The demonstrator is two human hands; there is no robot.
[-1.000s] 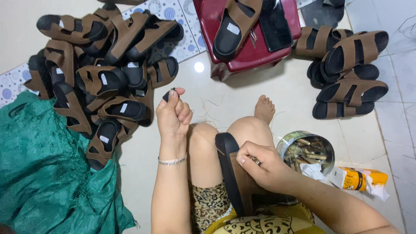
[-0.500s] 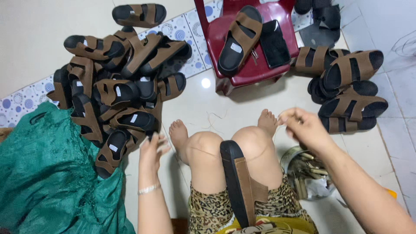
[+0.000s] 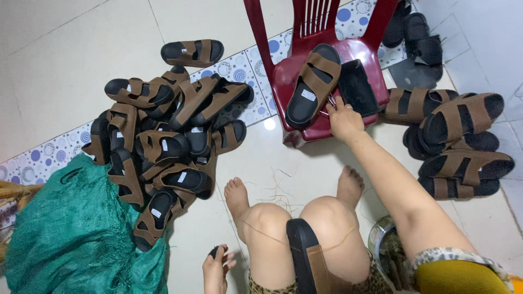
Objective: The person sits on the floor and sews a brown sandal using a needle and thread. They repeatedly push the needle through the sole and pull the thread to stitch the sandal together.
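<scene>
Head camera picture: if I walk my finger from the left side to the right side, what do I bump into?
Green woven sack → big heap of brown sandals → red plastic chair with one sandal on its seat → the right hand reaching to the chair → stack of brown sandals by the right edge.

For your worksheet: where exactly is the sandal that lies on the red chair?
In the head view, the brown sandal lies on the red chair's seat, upper centre, left of a black pad, with the right hand just below.
</scene>
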